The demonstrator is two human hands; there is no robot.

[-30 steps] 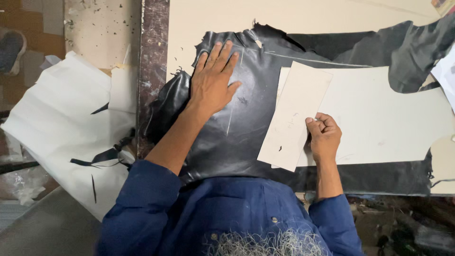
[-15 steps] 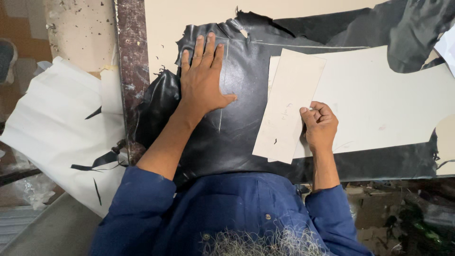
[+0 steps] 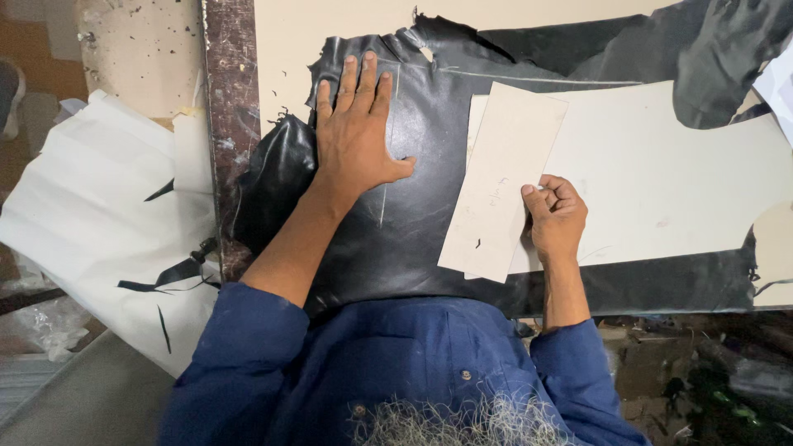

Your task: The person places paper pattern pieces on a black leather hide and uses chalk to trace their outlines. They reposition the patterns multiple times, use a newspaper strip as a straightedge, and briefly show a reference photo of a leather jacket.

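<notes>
Our pale counter [image 3: 330, 33] carries black leather [image 3: 421, 223]. Our left hand [image 3: 357, 132] lies spread flat on it; at 3 o'clock our right hand [image 3: 555, 216], fingers curled, pins a cardboard pattern [image 3: 500, 182]. We judge the pattern could slide if pressure eases, skewing the chalk lines [image 3: 384, 198].

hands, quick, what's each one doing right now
Left hand: open, flat on the black leather.
Right hand: closed, at the edge of the cardboard pattern.

Glossy black leather [image 3: 413, 223], smooth with ragged cut edges, covers a matt cream tabletop [image 3: 677, 190]. A stiff, matt beige cardboard template [image 3: 500, 182] lies on it. The table's edge [image 3: 227, 107] is scuffed, paint-flecked dark wood.
</notes>
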